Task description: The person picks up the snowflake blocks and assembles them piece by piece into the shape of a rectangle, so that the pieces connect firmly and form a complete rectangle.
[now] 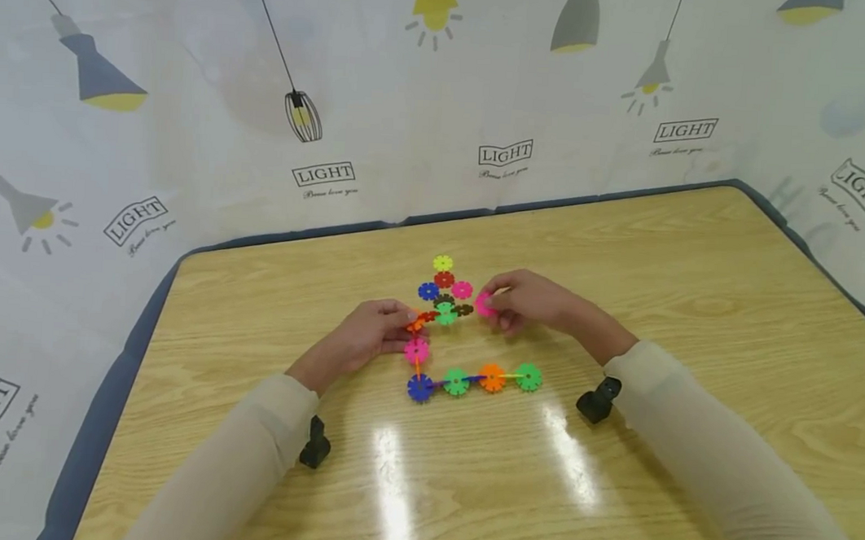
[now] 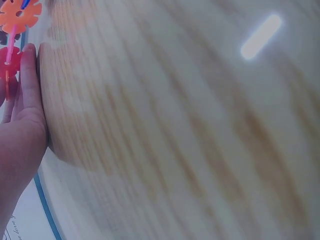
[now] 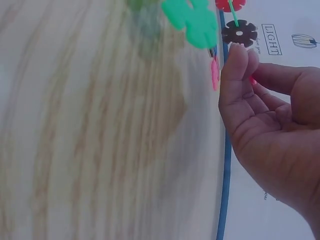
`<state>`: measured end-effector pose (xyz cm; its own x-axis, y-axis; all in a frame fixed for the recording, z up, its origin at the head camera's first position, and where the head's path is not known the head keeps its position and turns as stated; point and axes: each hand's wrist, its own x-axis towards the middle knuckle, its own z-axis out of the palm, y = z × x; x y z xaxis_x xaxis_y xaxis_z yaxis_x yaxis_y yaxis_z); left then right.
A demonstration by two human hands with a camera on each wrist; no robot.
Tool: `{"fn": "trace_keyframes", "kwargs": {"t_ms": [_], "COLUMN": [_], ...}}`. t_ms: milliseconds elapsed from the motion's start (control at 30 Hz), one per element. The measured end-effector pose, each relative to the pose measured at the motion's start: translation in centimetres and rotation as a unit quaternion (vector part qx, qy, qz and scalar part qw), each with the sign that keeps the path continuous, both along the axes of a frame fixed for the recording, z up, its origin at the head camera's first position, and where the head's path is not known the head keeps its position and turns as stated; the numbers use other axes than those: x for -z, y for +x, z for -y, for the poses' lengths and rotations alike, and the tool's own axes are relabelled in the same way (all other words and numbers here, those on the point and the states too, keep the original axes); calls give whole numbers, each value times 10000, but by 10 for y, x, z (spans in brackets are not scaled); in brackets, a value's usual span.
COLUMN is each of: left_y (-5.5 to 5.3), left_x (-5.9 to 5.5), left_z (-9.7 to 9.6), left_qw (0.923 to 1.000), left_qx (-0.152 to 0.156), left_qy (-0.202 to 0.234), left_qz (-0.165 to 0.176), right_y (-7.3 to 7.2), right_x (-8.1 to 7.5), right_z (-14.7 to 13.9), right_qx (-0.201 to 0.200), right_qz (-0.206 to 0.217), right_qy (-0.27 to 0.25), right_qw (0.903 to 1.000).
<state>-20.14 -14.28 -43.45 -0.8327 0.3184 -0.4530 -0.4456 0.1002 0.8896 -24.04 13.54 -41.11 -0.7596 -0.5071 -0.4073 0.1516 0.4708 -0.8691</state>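
Observation:
A chain of toothed plastic snowflake discs stands on the table. Its front row runs from a blue disc (image 1: 420,387) through an orange disc (image 1: 492,377) to a green disc (image 1: 529,377). Behind rises a cluster with a yellow disc (image 1: 443,262) on top and a brown disc (image 1: 464,310) at its right. At the left corner my left hand (image 1: 370,332) pinches an orange-red disc (image 1: 416,325), above a pink disc (image 1: 417,351). My right hand (image 1: 530,299) pinches a separate-looking pink disc (image 1: 484,304) close to the brown one; whether they touch is unclear.
Both hands work over a wood-grain table (image 1: 694,316) with a dark edge. Behind it hangs a white backdrop (image 1: 412,98) printed with lamps. A black wrist camera (image 1: 598,399) hangs under the right sleeve, another black camera (image 1: 316,443) under the left.

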Motion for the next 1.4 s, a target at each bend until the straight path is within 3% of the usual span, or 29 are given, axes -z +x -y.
{"fn": "trace_keyframes", "kwargs": {"t_ms": [167,600,800,1067,1400], "left_y": [0,0,-1,2,0], "left_x": [-1,-5,-1,4,2], "left_z": [-1,4,4,2,2], "left_qw": [10000,9999,9997,9999,9998], "left_qx": [4,141,204,98,-44], "left_qy": [34,45,85,96,160], "left_qz": [1,32,50,42,91], "right_y": [3,4,3,4,4], "right_x": [-1,4,2,8,2], "right_z": [5,17,17,15,19], "right_qx": [-21,354,524,503,519], "right_qz": [-52,-103,-43,76,89], "right_qy": [-100,-320,-469,-467,-550], "right_qw": [9999,9988,9975,9976,9971]}}
